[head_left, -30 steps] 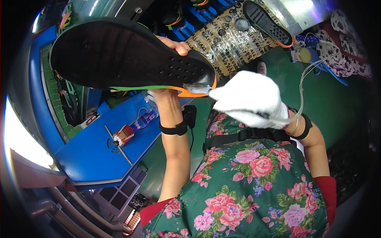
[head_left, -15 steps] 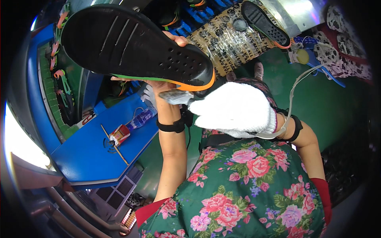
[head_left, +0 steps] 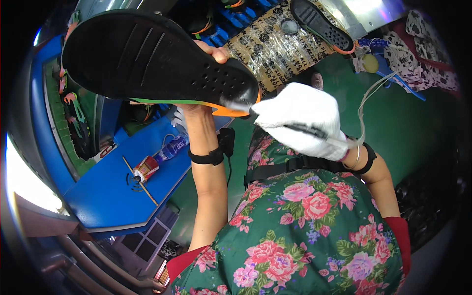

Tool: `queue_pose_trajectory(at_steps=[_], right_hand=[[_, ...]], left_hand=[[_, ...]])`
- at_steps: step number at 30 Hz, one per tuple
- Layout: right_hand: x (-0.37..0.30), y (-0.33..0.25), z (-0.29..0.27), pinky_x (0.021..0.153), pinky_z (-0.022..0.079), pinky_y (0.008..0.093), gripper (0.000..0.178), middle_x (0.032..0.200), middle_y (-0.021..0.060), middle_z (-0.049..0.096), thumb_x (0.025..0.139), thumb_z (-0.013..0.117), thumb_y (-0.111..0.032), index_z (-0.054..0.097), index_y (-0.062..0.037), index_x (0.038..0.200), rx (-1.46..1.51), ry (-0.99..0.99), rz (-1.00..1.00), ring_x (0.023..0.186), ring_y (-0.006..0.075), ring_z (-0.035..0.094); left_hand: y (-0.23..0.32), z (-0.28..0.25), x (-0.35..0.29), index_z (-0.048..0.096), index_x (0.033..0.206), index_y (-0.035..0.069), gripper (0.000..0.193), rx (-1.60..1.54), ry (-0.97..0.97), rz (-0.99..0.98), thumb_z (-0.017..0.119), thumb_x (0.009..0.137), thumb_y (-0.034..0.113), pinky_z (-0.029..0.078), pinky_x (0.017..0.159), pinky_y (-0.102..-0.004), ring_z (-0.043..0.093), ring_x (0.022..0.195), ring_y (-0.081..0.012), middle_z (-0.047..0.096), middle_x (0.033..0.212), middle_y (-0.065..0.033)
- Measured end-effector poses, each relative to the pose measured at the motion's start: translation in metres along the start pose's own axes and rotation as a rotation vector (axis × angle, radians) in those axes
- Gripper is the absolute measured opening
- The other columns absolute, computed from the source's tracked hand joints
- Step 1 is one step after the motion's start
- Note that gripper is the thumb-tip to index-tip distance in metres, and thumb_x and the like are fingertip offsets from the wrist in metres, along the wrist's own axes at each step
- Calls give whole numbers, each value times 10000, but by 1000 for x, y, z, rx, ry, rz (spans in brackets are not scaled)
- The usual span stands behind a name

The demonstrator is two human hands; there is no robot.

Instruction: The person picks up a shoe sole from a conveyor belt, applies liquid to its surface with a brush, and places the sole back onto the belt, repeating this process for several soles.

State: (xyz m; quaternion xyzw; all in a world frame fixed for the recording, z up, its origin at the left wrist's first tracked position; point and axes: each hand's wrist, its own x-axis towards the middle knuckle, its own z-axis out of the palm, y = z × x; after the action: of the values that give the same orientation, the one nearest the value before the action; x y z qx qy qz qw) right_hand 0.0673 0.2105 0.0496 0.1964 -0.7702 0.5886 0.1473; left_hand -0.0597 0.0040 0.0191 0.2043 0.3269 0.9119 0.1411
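A large shoe sole [head_left: 132, 56], black with a green and orange rim, is raised at upper left. My left hand [head_left: 212, 51] is closed round its middle from beneath, thumb on the near face, other fingers mostly hidden. In a white glove, my right hand [head_left: 300, 113] is closed round a slim corded tool [head_left: 307, 129] with a dark handle. Its blurred grey tip [head_left: 235, 105] crosses the orange rim at the heel; whether it touches cannot be made out. From the glove a pale cord [head_left: 364, 108] loops up to the right.
A blue table [head_left: 113, 196] at left bears a red cup [head_left: 146, 168] and a plastic bottle [head_left: 173, 146]. Ahead, a second sole [head_left: 322, 24] and a round lid-like disc [head_left: 289, 26] lie on a taped cardboard surface [head_left: 263, 49]. Shoe parts line a green belt [head_left: 58, 120] at far left.
The tool's tip has moved up and right, from below the sole onto its heel rim. My gloved hand has turned, baring the dark handle. The sole has shifted slightly left.
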Motion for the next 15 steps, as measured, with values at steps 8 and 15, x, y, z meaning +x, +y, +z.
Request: queue_pose_trajectory(at_steps=[8, 15], right_hand=[[-1, -1, -8, 711, 572, 344, 240, 986, 88, 782, 785, 822, -18, 791, -73, 1016, 23, 27, 16, 814, 224, 724], [-2, 4, -5, 671, 566, 344, 349, 1032, 55, 768, 763, 835, -82, 776, -134, 1103, 326, -164, -90, 790, 236, 697]], left_hand=[[7, 4, 2, 667, 1050, -69, 560, 55, -26, -68, 628, 957, 482, 521, 846, -439, 697, 859, -309, 694, 941, -178], [16, 0, 9, 635, 1086, -53, 440, 104, -265, -262, 633, 995, 378, 510, 878, -438, 671, 878, -291, 650, 998, -139]])
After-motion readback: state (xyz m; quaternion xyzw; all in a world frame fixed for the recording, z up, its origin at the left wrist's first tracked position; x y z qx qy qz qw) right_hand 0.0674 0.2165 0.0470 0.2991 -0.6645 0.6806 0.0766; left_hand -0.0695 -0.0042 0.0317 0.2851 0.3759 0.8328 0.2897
